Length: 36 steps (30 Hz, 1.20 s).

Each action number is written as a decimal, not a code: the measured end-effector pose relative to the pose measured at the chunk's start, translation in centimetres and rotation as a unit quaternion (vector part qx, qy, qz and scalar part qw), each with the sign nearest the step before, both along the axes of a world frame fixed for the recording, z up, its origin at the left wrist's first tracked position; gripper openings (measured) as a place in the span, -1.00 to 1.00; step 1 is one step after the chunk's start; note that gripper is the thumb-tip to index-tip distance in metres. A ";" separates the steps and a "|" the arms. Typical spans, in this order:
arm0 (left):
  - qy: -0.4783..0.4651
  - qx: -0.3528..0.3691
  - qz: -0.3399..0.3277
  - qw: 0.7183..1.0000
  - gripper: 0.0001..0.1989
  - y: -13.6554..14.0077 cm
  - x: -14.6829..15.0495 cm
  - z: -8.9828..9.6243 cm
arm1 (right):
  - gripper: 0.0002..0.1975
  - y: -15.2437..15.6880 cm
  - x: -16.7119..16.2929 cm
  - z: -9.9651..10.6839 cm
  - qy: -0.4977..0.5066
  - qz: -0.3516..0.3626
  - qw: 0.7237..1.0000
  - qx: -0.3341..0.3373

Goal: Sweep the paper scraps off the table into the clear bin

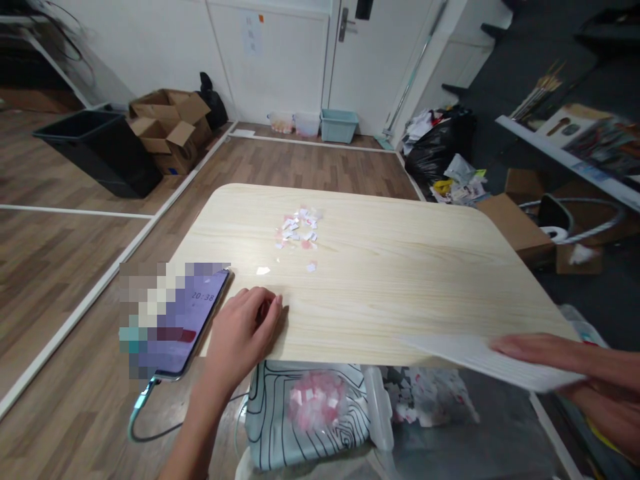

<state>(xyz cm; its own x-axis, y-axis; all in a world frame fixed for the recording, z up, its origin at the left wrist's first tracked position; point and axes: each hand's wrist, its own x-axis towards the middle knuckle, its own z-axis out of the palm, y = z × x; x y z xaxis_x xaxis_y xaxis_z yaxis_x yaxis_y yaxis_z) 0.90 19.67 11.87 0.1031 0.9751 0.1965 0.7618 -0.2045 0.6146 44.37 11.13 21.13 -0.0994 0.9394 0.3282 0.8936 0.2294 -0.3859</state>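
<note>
My left hand [246, 328] rests palm-down on the near left edge of a light wooden table [400, 280], fingers loosely curled, holding nothing. Just left of it lies a phone [187, 327] with a lit screen and a cable plugged in. My right hand [560, 357] is at the near right corner, gripping a white sheet of paper [480, 357] that lies over the table edge. A small heap of white and pink paper scraps [299, 230] sits on the far middle of the table, with two loose scraps nearer.
Below the table's near edge sit a striped bag [300, 427] with pink and white scraps and a clear plastic box [435, 427]. Cardboard boxes [170, 127], a black bin [100, 150], a teal tub [339, 125] and black rubbish bags [440, 147] stand on the floor beyond.
</note>
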 end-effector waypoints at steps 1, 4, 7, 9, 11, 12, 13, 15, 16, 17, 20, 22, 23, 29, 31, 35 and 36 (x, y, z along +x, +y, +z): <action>-0.001 -0.001 0.001 1.000 -0.65 0.0 0.0 0.0 | -0.68 1.4 -1.2 0.5 0.004 0.047 0.999 -0.023; -0.007 -0.006 -0.001 1.000 -0.64 0.0 0.0 0.1 | -0.66 5.7 -5.8 1.1 0.022 0.088 0.996 0.009; -0.012 -0.011 -0.003 1.000 -0.65 0.0 0.0 0.2 | -0.59 9.0 -10.0 -0.2 0.062 0.153 0.985 0.059; -0.013 -0.010 -0.001 1.000 -0.65 0.0 0.0 0.1 | -0.56 10.5 -11.5 -1.4 0.066 0.182 0.978 0.073; -0.014 -0.007 -0.001 1.000 -0.66 0.0 0.0 0.1 | -0.54 11.3 -12.0 -2.5 0.059 0.206 0.974 0.075; -0.014 -0.005 -0.002 1.000 -0.67 0.0 0.0 0.1 | -0.53 11.5 -11.9 -2.8 0.055 0.218 0.971 0.076; -0.014 -0.002 -0.003 1.000 -0.67 0.0 0.0 0.0 | -0.52 11.6 -11.7 -3.0 0.053 0.228 0.969 0.076; -0.014 0.004 -0.006 1.000 -0.68 0.0 0.0 0.0 | -0.50 11.4 -10.9 -3.1 0.050 0.240 0.966 0.076; -0.014 0.006 -0.008 1.000 -0.68 0.0 0.0 0.0 | -0.48 11.2 -10.4 -2.9 0.050 0.243 0.966 0.074; -0.014 0.008 -0.009 1.000 -0.68 0.0 0.0 0.0 | -0.47 10.8 -9.8 -2.7 0.049 0.244 0.966 0.073; -0.013 0.006 -0.009 1.000 -0.68 0.1 0.0 0.0 | -0.46 9.1 -7.6 -1.9 0.042 0.243 0.967 0.060; -0.012 0.006 -0.007 1.000 -0.68 0.1 0.0 0.0 | -0.48 7.8 -5.9 -1.5 0.031 0.227 0.972 0.055; -0.012 0.006 -0.006 1.000 -0.68 0.1 0.0 0.0 | -0.49 7.2 -5.2 -1.3 0.025 0.210 0.976 0.054; -0.006 0.013 -0.006 1.000 -0.68 0.0 -0.1 0.0 | -0.49 5.1 -3.4 -1.3 0.026 0.143 0.986 0.081; -0.005 0.012 -0.003 1.000 -0.68 0.0 0.0 0.0 | -0.49 5.3 -4.0 -1.4 0.032 0.163 0.983 0.078; -0.006 0.013 -0.002 1.000 -0.68 0.1 0.0 -0.1 | -0.46 6.3 -6.2 -1.9 0.040 0.207 0.975 0.073; -0.007 0.015 -0.003 1.000 -0.68 0.1 0.1 -0.1 | -0.45 6.5 -6.7 -2.0 0.040 0.218 0.972 0.072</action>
